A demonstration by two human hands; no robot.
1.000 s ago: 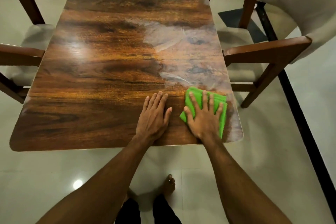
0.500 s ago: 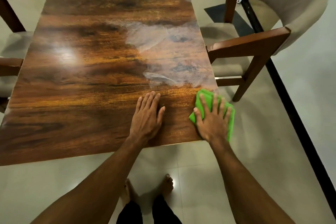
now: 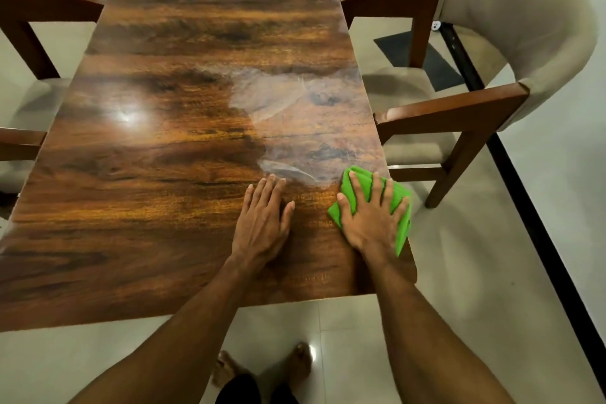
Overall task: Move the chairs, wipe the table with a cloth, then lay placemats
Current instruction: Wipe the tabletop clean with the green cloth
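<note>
A glossy dark wooden table (image 3: pixel 170 147) fills the view. My right hand (image 3: pixel 370 216) presses flat, fingers spread, on a folded green cloth (image 3: pixel 398 200) at the table's near right corner, at its right edge. My left hand (image 3: pixel 264 216) rests flat on the bare wood just left of it. A hazy damp smear (image 3: pixel 295 105) marks the wood beyond both hands. A beige chair with wooden arms (image 3: pixel 511 43) stands at the table's right side, a little away from it. Another wooden chair (image 3: pixel 36 10) shows at the left edge.
Pale floor tiles (image 3: pixel 475 272) surround the table, and my bare feet (image 3: pixel 262 367) stand at its near end. A dark strip (image 3: pixel 531 207) runs along the floor on the right. A dark mat (image 3: pixel 426 59) lies under the right chair.
My right hand slid the cloth right to the table's edge, then a little forward along that edge. The left hand stayed flat on the wood. My view shifted and rose slightly.
</note>
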